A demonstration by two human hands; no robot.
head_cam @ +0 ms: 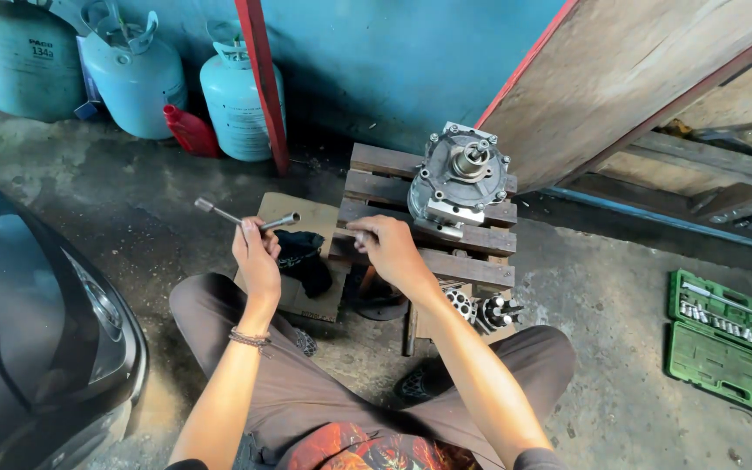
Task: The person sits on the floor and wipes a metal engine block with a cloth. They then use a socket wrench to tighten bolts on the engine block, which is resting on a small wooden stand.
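Note:
My left hand (256, 254) grips a metal T-handle wrench (245, 218) by its middle, held above a piece of cardboard (306, 228) on the floor. My right hand (389, 248) rests on a slatted wooden pallet (472, 265) and pinches a small metal piece, perhaps a socket or bolt, between thumb and fingers. A round grey metal compressor body (460, 178) with a central shaft stands on the pallet just beyond my right hand. A dark rag (305, 257) lies on the cardboard between my hands.
Three pale blue gas cylinders (137, 74) stand by the blue wall, with a red container (190, 130) beside them. A green socket set case (728, 344) lies open at right. A dark car front (36, 322) fills the left. Loose metal parts (480, 309) lie by the pallet.

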